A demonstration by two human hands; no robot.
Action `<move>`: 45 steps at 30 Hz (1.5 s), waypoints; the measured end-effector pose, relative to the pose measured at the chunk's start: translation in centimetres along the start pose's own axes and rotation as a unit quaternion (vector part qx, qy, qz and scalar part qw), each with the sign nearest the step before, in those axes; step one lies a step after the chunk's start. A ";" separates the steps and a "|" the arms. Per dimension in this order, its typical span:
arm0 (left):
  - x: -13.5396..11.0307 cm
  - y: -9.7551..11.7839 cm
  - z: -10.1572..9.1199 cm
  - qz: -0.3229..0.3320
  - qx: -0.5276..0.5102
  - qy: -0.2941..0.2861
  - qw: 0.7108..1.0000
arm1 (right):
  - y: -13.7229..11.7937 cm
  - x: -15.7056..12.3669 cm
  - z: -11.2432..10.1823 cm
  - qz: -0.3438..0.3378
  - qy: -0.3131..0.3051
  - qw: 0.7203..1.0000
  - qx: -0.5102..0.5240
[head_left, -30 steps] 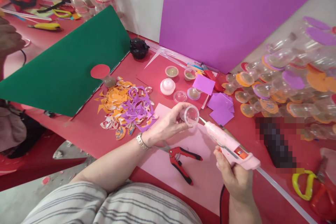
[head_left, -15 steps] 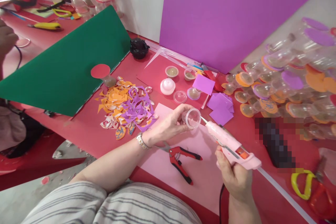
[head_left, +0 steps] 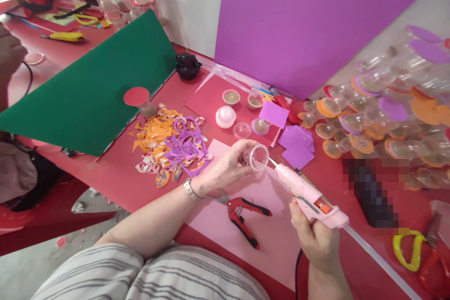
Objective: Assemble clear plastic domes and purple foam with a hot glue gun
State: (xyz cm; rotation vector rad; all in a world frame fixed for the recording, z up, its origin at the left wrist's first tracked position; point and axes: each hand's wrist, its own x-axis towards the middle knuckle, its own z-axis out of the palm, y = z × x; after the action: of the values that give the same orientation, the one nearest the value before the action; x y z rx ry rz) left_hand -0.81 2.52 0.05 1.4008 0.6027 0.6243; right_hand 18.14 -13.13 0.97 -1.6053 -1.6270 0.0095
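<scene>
My left hand (head_left: 230, 165) is closed round a small clear plastic cup (head_left: 258, 157), tilted with its mouth toward my right. My right hand (head_left: 314, 236) grips a pink hot glue gun (head_left: 309, 195). The gun's metal tip touches the cup's rim. Both hands hover over a pale pink sheet (head_left: 262, 225) on the red table. Red-handled scissors (head_left: 242, 215) lie on that sheet, below my left wrist.
A pile of orange and purple paper scraps (head_left: 172, 143) lies left of my hands. Purple squares (head_left: 295, 145), small filled cups (head_left: 231, 97) and a white dome lid (head_left: 225, 116) sit beyond. Many finished cups (head_left: 383, 112) crowd the right. Green (head_left: 87, 89) and purple (head_left: 302, 18) sheets stand behind. Another person's hand (head_left: 10, 54) is far left.
The cup has turned slightly in my left hand while the glue gun's tip stays at its rim. The view has shifted a little.
</scene>
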 end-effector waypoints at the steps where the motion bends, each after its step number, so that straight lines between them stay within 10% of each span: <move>1: 0.0 -0.1 0.0 0.002 -0.005 0.002 1.000 | 0.0 0.0 0.0 -0.002 0.001 1.000 0.000; 45: 0.0 -1.1 -0.1 0.045 0.021 0.036 0.998 | -1.0 0.7 0.0 0.075 -0.014 0.995 0.069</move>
State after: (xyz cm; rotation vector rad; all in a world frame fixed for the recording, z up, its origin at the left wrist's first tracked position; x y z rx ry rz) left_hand -0.79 2.53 -1.05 1.4552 0.6156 0.7402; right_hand 17.47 -12.77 1.88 -1.6229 -1.4895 0.2208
